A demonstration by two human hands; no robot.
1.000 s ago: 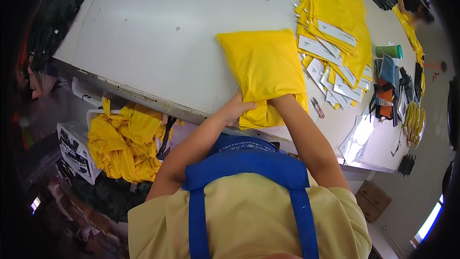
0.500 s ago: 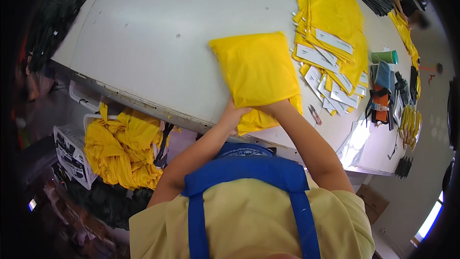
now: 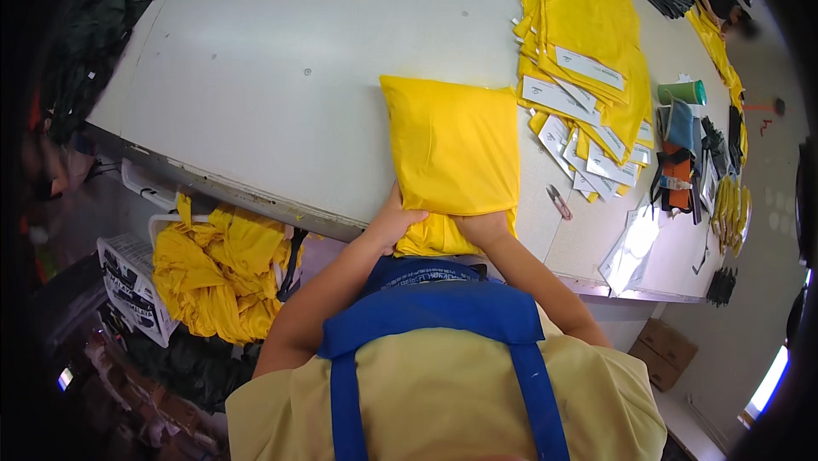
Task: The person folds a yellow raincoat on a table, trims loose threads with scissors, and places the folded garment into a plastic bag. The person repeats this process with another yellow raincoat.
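Slid further onto the white table [image 3: 281,60], the folded yellow garment [image 3: 452,150] lies flat — both hands' fingers [image 3: 407,221] grasping its near edge.

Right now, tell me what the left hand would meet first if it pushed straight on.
The left hand already touches the folded yellow cloth; pushed on, it likely meets only that, then bare table.

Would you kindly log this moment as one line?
left hand: on yellow garment | right hand: on it | garment: flat at table edge

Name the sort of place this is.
Probably a garment packing workshop: a long work table, a stack of bagged yellow garments with white cards, and a crate of loose yellow cloth beside it.
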